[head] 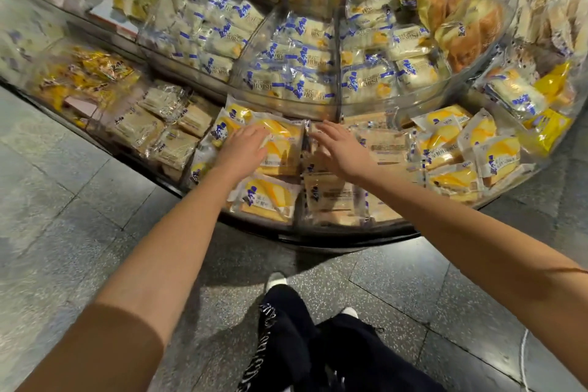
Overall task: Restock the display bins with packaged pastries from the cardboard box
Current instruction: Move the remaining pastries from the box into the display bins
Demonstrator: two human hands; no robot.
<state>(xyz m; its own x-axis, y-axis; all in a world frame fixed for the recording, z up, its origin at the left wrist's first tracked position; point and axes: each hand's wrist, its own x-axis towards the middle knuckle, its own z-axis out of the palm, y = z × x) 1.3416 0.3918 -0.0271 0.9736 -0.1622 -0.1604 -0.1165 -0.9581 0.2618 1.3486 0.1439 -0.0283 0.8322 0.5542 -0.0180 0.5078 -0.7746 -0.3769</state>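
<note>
Over the floor (79, 200), both arms were stretched to the lowest bin (334, 231). The left hand (245, 146) was laid flat on a yellow pack (283, 143); the right hand (342, 149) was spread, ungrasping, over tan packs (331, 197).

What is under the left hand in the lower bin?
The left hand rests on a yellow pastry pack, with similar packs beside it. Whatever lies beneath those packs is covered.
</note>
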